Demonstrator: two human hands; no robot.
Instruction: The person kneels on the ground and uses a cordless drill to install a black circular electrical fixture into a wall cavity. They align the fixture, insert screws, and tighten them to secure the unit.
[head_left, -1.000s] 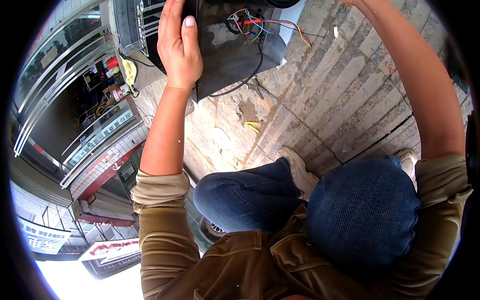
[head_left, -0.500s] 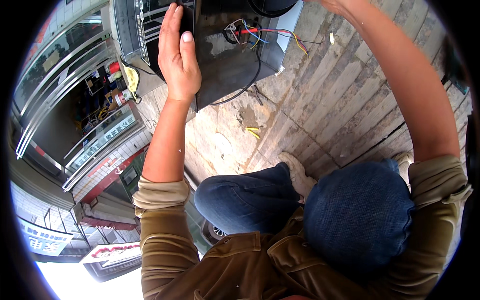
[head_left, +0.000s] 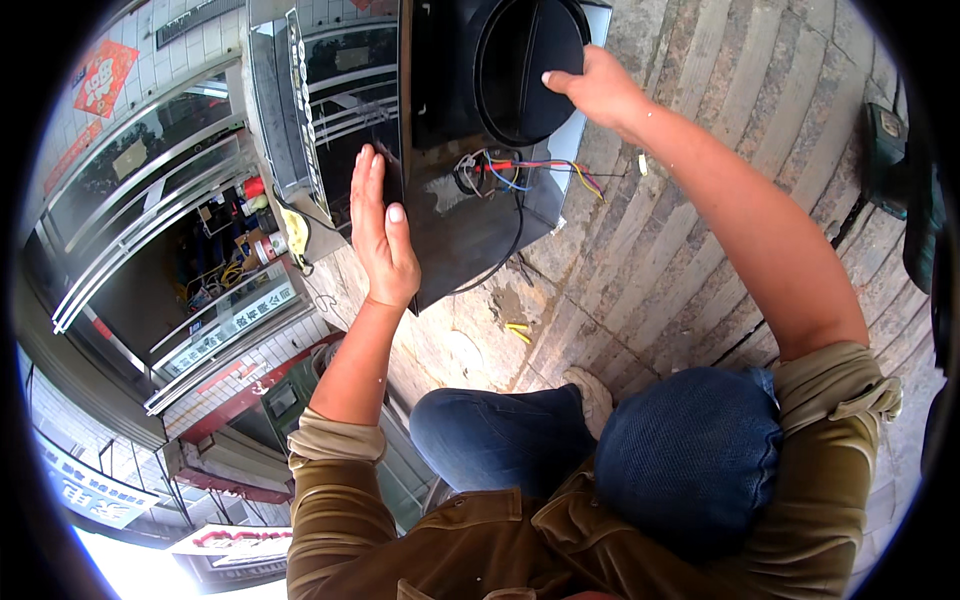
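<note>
A metal appliance housing (head_left: 465, 240), which looks like a range hood, stands on the floor in front of me with its dark inside facing up. My left hand (head_left: 385, 245) lies with straight fingers along its glossy black panel (head_left: 345, 110). My right hand (head_left: 600, 92) grips the right rim of a round black duct collar (head_left: 545, 45), thumb on the flap across its middle; the other fingers are mostly hidden behind the rim. Below the collar, a bundle of coloured wires (head_left: 515, 165) sticks out of a hole in the housing.
Two yellow bits (head_left: 518, 332) and a pair of dark pliers-like handles (head_left: 523, 268) lie on the wood-patterned floor (head_left: 660, 260). A yellow-white cloth or bag (head_left: 295, 235) is left of the housing. A dark green case (head_left: 885, 160) stands at far right.
My view has tilted up, so the housing sits lower in the picture. My right hand, earlier cut off by the top edge, now shows on the collar. My left hand stays on the panel.
</note>
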